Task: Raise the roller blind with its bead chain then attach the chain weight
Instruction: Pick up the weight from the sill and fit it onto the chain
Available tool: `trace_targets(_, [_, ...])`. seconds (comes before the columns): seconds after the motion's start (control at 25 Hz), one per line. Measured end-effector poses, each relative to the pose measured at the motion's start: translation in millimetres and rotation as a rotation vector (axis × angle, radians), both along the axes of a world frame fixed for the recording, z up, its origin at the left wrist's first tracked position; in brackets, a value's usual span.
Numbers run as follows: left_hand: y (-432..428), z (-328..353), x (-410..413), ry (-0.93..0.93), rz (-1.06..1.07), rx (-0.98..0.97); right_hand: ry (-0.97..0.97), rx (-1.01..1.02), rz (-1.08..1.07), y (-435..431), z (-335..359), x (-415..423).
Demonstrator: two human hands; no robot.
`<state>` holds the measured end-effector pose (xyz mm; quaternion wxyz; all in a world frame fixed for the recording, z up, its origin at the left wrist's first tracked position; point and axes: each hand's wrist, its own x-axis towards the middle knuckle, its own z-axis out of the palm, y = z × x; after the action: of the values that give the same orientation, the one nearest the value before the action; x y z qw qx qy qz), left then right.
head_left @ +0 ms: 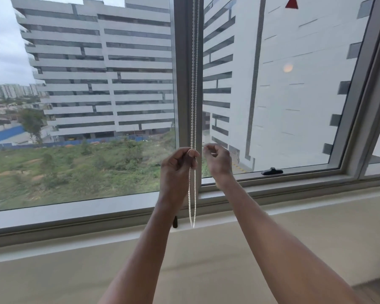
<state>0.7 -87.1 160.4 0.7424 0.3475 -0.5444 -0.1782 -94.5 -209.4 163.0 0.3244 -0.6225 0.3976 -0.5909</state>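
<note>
Two bare forearms reach up from the near edge toward the window. Left hand (180, 165) is pinched on the bead chain (193, 95), fingers (192, 152) together and clamped on the strands at about sill-handle height. Below the grip the chain hangs slack in a narrow loop, its bottom ending just above the sill (75, 216). Above the grip both strands run taut and straight up the grey window post (182, 84), out of view at the top.

Right hand (217, 160) sits just beside the chain, not touching it; fingers loosely curled, tips apart, holding nothing. Likely poised to take the next pull or steady a strand.

Blind itself not visible; glass is fully clear, so it is probably raised already. No chain weight identified. A small dark piece (175, 222) shows behind the left wrist at the sill — cannot tell what it is. Beyond: black window handle (272, 171), office blocks outside.
</note>
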Motion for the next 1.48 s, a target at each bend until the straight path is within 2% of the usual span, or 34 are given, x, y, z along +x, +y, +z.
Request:
trace_targets(0.28, [-9.0, -16.6, 24.7, 0.013, 0.110, 0.020, 0.170, -0.028, 0.048, -35.8, 4.0, 41.8])
trace_targets(0.4, [-25.9, -31.5, 27.2, 0.038, 0.129, 0.043, 0.145, -0.095, 0.120, -42.9, -6.6, 46.2])
trace_targets(0.6, [-59.6, -65.2, 25.6, 0.116, 0.156, 0.058, -0.025, -0.112, 0.262, -44.7, -46.1, 37.6])
trace_targets(0.72, [-77.1, -89.4, 21.8, 0.170, 0.161, 0.094, -0.062, -0.122, 0.322, -50.0, -70.6, 29.9])
trace_targets(1.08, [-101.7, -181.2, 18.0, 0.323, 0.201, 0.278, -0.098, 0.092, 0.422, -65.0, -167.5, 2.8])
trace_targets(1.48, [-104.8, -265.9, 10.4, 0.355, 0.319, 0.509, -0.120, 0.348, 0.504, -63.8, -254.5, -11.9])
